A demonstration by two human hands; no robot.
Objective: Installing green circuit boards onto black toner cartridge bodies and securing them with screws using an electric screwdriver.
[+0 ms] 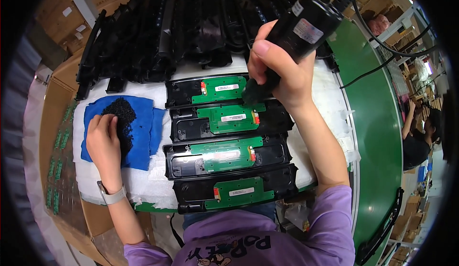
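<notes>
My right hand point(289, 75) is wrapped round a black electric screwdriver point(302, 26), held tilted with its lower end over the right side of the farthest green circuit board point(221, 90). Whether the bit touches the board is hidden. Several black plastic housings point(184, 164) lie in a column before me, each with a green board in it. At the left, my left hand point(104, 144) has its fingertips pinched together at the edge of a pile of tiny black screws point(125, 118). The pile lies on a blue cloth point(141, 144). What the fingertips hold is too small to make out.
Many more black housings point(191, 27) are heaped along the back. White padding point(160, 173) covers the work surface. A green table point(377, 146) runs along the right, with a black strip point(385, 232) on it. Cables point(377, 70) hang at upper right. Another person point(420, 137) works far right.
</notes>
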